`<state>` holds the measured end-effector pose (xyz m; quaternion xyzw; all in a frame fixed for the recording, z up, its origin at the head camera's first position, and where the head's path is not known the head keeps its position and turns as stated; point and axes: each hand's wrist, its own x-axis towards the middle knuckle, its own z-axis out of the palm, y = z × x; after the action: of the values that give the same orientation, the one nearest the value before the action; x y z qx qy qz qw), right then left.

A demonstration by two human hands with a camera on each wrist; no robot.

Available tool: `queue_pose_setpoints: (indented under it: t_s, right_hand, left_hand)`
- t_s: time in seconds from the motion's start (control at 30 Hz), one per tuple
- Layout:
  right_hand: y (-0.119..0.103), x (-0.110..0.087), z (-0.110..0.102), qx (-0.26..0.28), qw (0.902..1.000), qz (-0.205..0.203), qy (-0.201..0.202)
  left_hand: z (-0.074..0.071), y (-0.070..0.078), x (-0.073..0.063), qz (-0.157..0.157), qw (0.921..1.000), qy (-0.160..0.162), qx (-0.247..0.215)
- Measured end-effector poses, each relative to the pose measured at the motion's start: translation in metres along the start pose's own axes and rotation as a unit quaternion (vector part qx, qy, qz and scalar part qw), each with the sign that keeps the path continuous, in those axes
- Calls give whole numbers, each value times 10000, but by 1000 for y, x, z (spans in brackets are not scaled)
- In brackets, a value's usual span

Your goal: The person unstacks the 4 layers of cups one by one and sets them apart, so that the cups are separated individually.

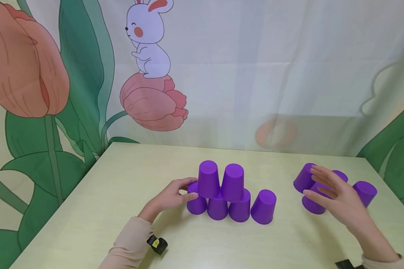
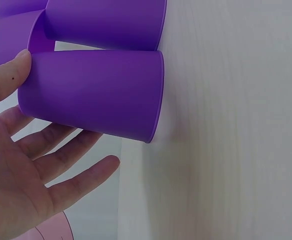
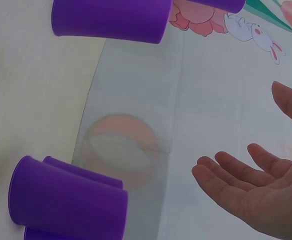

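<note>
In the head view, a row of several upside-down purple cups stands on the table, with two more purple cups (image 1: 208, 179) forming a second layer over its left part. My left hand (image 1: 171, 195) holds the leftmost bottom cup (image 1: 196, 205) near its top, thumb on one side and index finger on the other. The left wrist view shows that cup (image 2: 93, 92) close up, the other fingers spread beside it. At the right, my right hand (image 1: 341, 200) hovers with fingers extended, partly hiding a group of purple cups (image 1: 314, 203). In the right wrist view the right hand (image 3: 266, 195) holds nothing.
The right end cup (image 1: 263, 207) of the row has nothing on top. Another purple cup (image 1: 366, 192) stands beyond my right hand. Behind the pale table (image 1: 138, 164) hangs a curtain (image 1: 222, 82) printed with a rabbit and tulips.
</note>
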<state>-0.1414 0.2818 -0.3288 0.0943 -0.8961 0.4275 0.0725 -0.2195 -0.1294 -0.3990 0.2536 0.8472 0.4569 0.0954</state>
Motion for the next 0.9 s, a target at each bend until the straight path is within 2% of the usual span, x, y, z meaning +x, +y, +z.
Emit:
queue_pose_setpoints:
  t_s: [0.3, 0.53, 0.67, 0.9]
  right_hand:
    - [-11, 3, 11, 332, 9986, -407, 29]
    - [-21, 9, 20, 558, 9973, -470, -52]
    - [-28, 12, 26, 662, 9957, -637, -75]
    - [-37, 22, 39, 791, 9926, -880, -286]
  left_hand:
    - [0, 0, 0, 16, 10000, -11, 10]
    - [0, 1, 1, 94, 9999, -20, 41]
    - [0, 1, 1, 143, 9999, -56, 60]
    - [1, 0, 1, -4, 10000, -21, 79]
